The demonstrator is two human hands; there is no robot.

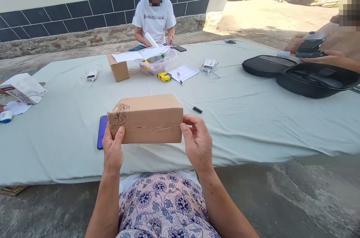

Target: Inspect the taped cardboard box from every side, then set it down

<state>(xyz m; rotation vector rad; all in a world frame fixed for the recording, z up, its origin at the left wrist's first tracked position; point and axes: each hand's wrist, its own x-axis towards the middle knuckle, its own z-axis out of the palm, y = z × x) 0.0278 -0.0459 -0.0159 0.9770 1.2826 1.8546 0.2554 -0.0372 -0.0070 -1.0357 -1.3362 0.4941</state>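
Observation:
I hold a brown cardboard box (147,118) up in front of me, above the near edge of a pale green cloth (253,118). The box has a black ink drawing at its left corner and thin twine round its middle. My left hand (113,150) grips its left end, thumb on the front face. My right hand (197,142) grips its right end, thumb pressed on the front by the twine. A phone with a purple screen (101,131) lies on the cloth just behind the box's left side.
A small black object (197,110) lies right of the box. Farther back are a second cardboard box (118,68), a clear bowl (157,63), a yellow tape measure (164,77), papers and chargers. A person in a white shirt (154,17) sits opposite. An open black case (309,77) lies at right, another person's hands beside it.

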